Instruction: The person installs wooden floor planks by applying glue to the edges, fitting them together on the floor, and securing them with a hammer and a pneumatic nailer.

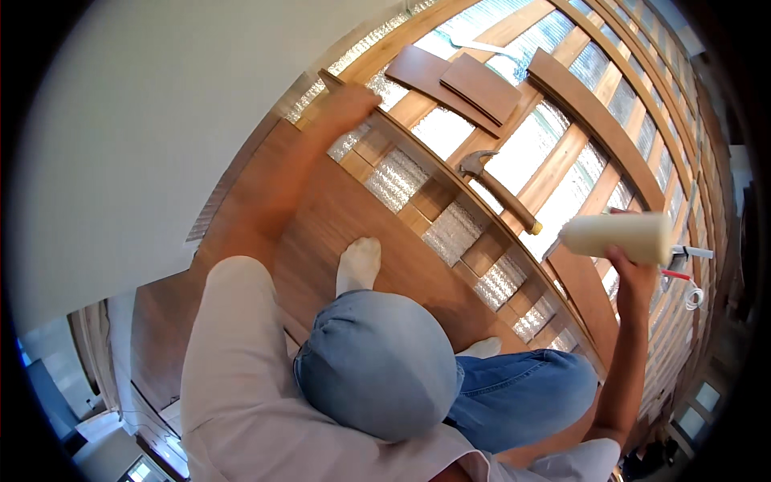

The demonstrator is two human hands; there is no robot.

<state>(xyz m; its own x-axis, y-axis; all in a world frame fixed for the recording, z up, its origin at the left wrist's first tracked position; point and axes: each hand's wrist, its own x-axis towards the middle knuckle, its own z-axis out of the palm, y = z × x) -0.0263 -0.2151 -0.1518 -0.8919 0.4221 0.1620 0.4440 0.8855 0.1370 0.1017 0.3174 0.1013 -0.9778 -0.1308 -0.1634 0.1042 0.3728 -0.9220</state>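
My left hand (353,104), slightly blurred, is closed on the far end of a long, narrow floor plank (450,181). The plank appears tilted up on its edge, over wooden battens with silvery foil between them. My right hand (638,277) is wrapped round a cream plastic bottle (617,236), held sideways above the battens at the right; I cannot make out its contents. Between my hands, on the far side of the plank, lies a claw hammer (499,190) with a wooden handle. Laid brown flooring (321,221) is under my feet.
Short cut board pieces (482,90) lie on the far battens. A longer brown board (598,120) rests to their right. At the left rises a pale wall (161,145). A red-handled tool (676,275) and a white coil (694,300) lie beyond my right hand.
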